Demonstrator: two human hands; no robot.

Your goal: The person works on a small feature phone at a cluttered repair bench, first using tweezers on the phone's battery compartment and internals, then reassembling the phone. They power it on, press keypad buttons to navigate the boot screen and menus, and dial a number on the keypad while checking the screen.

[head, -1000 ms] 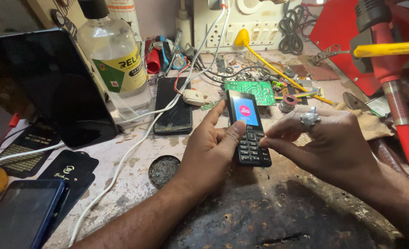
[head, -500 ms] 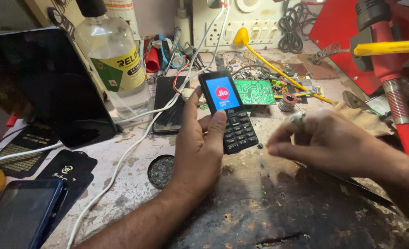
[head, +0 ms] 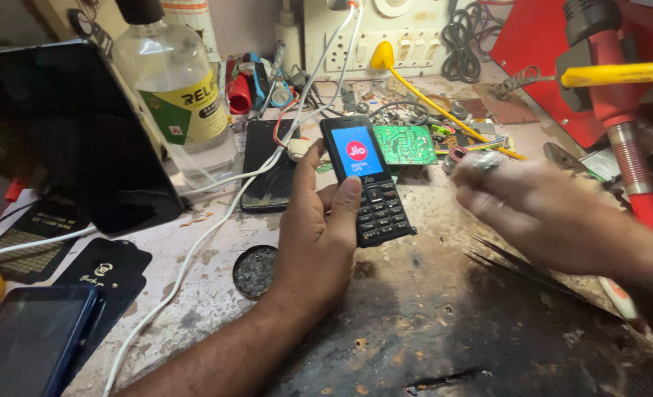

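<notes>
My left hand grips a small black keypad phone and holds it upright above the worn workbench. The phone's screen is lit blue with a red round logo, and my thumb rests on the left side of its keypad. My right hand hovers to the right of the phone, blurred by motion, fingers loosely spread and a silver ring on one finger. It holds nothing. Black tweezers lie on the bench just beneath it.
A green circuit board and loose parts sit behind the phone. A black smartphone, a clear bottle, a dark tablet, a white cable and a round tin lie left. Red tools stand right.
My left hand has lifted the keypad phone and drawn it left and nearer. My right hand has let go of the phone and moved off to the right.
</notes>
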